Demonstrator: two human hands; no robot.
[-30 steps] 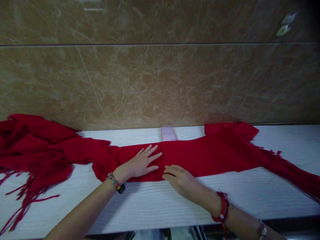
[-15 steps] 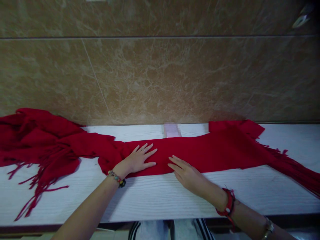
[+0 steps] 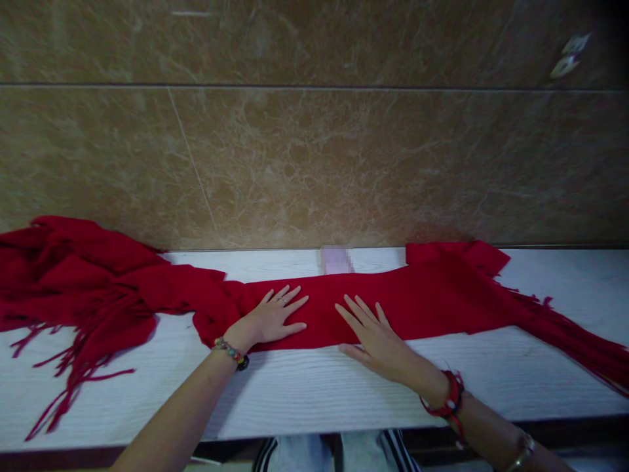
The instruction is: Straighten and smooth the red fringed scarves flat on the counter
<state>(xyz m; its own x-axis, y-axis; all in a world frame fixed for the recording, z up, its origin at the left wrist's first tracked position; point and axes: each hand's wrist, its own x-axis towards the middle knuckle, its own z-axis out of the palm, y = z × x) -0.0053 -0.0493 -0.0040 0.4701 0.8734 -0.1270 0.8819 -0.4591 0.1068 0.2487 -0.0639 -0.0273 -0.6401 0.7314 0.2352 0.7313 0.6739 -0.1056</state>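
A long red fringed scarf [image 3: 432, 301] lies lengthwise across the white tabletop. Its middle stretch is smooth and flat, while the left part is bunched up with loose tassels. On the right, a folded corner sticks up at the back and the fringe trails off toward the right edge. My left hand [image 3: 275, 316] rests flat on the scarf, fingers spread, beside the bunched part. My right hand [image 3: 376, 341] lies to its right with fingers spread, the fingertips on the smooth cloth and the thumb at its front edge. Neither hand grips the cloth.
Behind the table rises a brown marble-tiled wall [image 3: 295, 164]. A small pale pinkish item [image 3: 336, 259], blurred out, lies between scarf and wall. The white wood-grained table [image 3: 295, 393] ends just in front of my legs [image 3: 304, 453].
My right hand has spread its fingers and shifted slightly right. My left hand stays in place. The scarf's right end sits slightly further left in view.
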